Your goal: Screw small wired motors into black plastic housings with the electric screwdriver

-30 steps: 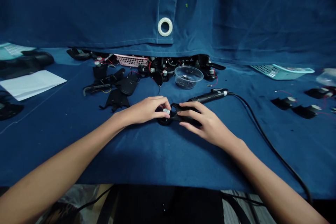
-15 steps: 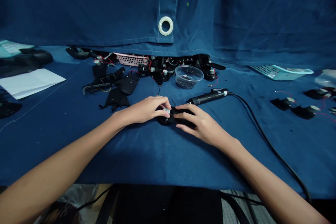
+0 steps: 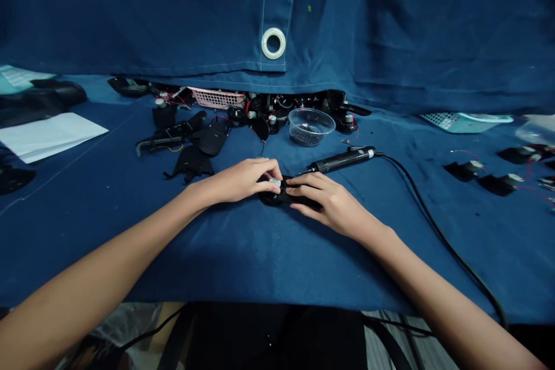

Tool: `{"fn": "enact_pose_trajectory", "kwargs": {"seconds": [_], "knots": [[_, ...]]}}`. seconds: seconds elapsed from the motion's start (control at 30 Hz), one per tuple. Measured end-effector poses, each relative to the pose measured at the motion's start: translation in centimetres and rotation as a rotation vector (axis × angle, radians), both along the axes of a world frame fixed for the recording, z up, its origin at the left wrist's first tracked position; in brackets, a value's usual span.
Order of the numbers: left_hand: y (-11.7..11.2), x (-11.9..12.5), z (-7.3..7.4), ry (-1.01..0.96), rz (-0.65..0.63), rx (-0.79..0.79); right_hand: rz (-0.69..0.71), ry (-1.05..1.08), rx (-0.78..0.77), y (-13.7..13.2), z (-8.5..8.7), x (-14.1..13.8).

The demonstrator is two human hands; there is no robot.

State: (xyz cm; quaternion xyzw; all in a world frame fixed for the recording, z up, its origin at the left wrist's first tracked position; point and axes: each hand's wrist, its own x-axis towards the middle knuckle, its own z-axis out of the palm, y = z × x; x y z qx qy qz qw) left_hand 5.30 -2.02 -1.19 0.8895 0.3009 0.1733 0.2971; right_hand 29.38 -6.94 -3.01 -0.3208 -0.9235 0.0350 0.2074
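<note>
Head view | left hand (image 3: 236, 181), right hand (image 3: 332, 199) grip black part (image 3: 272, 199) | electric screwdriver (image 3: 342, 162) just beside

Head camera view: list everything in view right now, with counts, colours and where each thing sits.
blue cloth: one, dark blue, covering the work surface
hanging sheet: one, dark blue, white ring grommet, across the back
black parts with red wires: many, heaped back centre, exact count hidden
loose black parts: several, left and right sides
pink plastic basket: one, within the back heap
clear plastic bowl: one, holding small dark pieces, back centre
teal perforated trays: two, back left and back right
white paper: one, left
corded power tool: one, black, beyond the right hand
black plastic part: one, white piece on it, centre
left hand: on the black plastic part
right hand: on the black plastic part
</note>
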Motion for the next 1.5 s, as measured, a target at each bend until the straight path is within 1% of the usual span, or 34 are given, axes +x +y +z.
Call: {"fn": "enact_pose_trajectory", "kwargs": {"seconds": [0.2, 0.33, 0.47, 0.57, 0.77, 1.0, 1.07, 1.17, 1.27, 1.33, 1.4, 1.5], "knots": [[-0.4, 0.0, -0.1, 0.091, 0.048, 0.018, 0.005, -0.031, -0.005, 0.2, 0.0, 0.0], [-0.6, 0.3, 0.2, 0.2, 0.014, 0.13, -0.003, -0.024, -0.002, 0.1, 0.0, 0.1], [-0.5, 0.6, 0.3, 0.238, 0.004, 0.144, -0.002, -0.023, -0.001, 0.1, 0.0, 0.0], [-0.3, 0.5, -0.1, 0.215, -0.012, 0.147, -0.006, -0.014, 0.014, 0.0, -0.1, -0.1], [-0.2, 0.5, -0.9, 0.186, -0.011, 0.12, -0.006, -0.062, 0.123, -0.3, -0.4, -0.2], [-0.1, 0.7, -1.7, 0.217, 0.008, 0.172, -0.006, -0.086, 0.108, -0.4, -0.2, -0.3], [-0.2, 0.6, -1.6, 0.228, 0.013, 0.16, -0.007, -0.093, 0.105, -0.4, -0.1, -0.3], [-0.6, 0.2, -0.6, 0.227, 0.009, 0.089, -0.006, -0.097, 0.103, -0.5, 0.0, -0.4], [-0.7, -0.3, 0.6, 0.139, 0.017, -0.004, -0.013, -0.103, 0.114, -0.6, 0.2, -0.5], [-0.6, -0.3, 1.0, 0.081, 0.013, -0.007, -0.017, -0.108, 0.121, -0.6, 0.3, -0.5], [-0.5, -0.2, 1.0, 0.081, -0.004, 0.016, -0.017, -0.102, 0.124, -0.7, 0.4, -0.6], [-0.4, 0.2, 0.5, 0.131, -0.023, 0.053, -0.016, -0.094, 0.118, -0.7, 0.3, -0.6]]}}
